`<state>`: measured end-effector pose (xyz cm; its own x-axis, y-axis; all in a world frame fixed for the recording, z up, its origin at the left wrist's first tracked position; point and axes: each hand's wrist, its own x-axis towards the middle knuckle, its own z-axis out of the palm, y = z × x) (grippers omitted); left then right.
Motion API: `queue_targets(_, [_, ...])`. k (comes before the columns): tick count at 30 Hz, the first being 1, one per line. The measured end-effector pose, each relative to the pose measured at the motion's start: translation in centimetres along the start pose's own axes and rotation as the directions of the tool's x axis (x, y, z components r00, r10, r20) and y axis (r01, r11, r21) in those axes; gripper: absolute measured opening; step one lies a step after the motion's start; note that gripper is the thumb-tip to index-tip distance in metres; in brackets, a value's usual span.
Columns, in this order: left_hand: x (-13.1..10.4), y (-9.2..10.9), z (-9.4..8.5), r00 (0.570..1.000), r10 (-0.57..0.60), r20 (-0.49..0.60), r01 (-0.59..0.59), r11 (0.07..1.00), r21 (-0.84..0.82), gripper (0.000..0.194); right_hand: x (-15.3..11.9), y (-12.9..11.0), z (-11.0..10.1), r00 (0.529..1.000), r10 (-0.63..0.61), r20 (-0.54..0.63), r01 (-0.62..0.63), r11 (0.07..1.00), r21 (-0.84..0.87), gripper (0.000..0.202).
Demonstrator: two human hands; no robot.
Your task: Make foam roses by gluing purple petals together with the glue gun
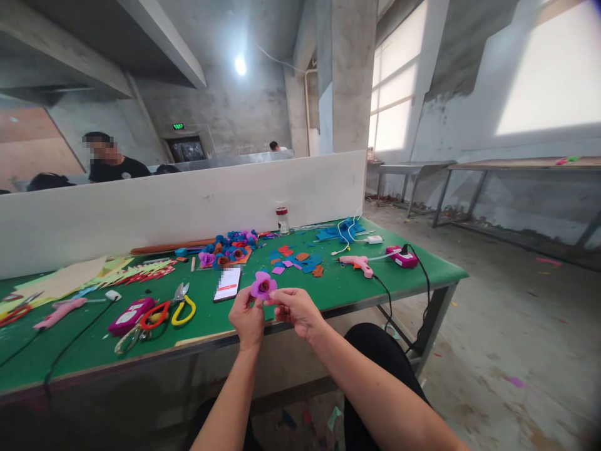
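A purple paper flower (261, 285) with a dark brownish centre is held up over the front edge of the green table (399, 294). My left hand (247, 318) grips it from below left, fingers closed. From the right, my right hand (297, 309) pinches the flower's edge between thumb and finger. A phone (228, 284) with a lit screen lies just behind my left hand. Behind the flower are scattered blue, purple and brown paper pieces (306, 263). A heap of finished-looking paper flowers (230, 248) sits further back.
To the right lie a pink glue gun (360, 264), a magenta box (402, 257) and cables. Scissors (182, 304), another magenta box (131, 315) and a second glue gun (61, 312) are left. A jar (282, 222) stands by the white partition (188, 213); people are beyond.
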<state>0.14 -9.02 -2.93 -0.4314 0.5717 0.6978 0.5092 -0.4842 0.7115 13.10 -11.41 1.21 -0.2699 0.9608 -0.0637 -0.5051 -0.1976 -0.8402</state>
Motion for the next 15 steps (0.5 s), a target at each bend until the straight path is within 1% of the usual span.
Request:
queue_targets(6, [-0.1,0.7,0.1,0.999,-0.048,0.007,0.048,0.999,-0.006,0.018,0.0,0.6,0.3,0.994,-0.105,-0.032,0.105,0.995,0.002,0.036])
queue_targets(8, [0.0,0.9,0.2,0.998,-0.06,0.002,0.06,0.998,-0.004,0.017,0.0,0.7,0.4,0.992,-0.118,-0.043,0.119,0.993,0.007,0.036])
queue_targets(12, [0.1,1.3,0.2,0.997,-0.07,-0.016,0.071,0.997,0.012,0.012,0.1,1.0,0.4,0.998,-0.063,-0.028,0.064,0.997,0.052,0.037])
queue_targets(15, [0.1,1.2,0.1,0.997,-0.082,-0.014,0.082,0.997,0.011,0.01,0.1,1.1,0.4,0.999,0.0,0.032,-0.002,0.999,0.052,0.038])
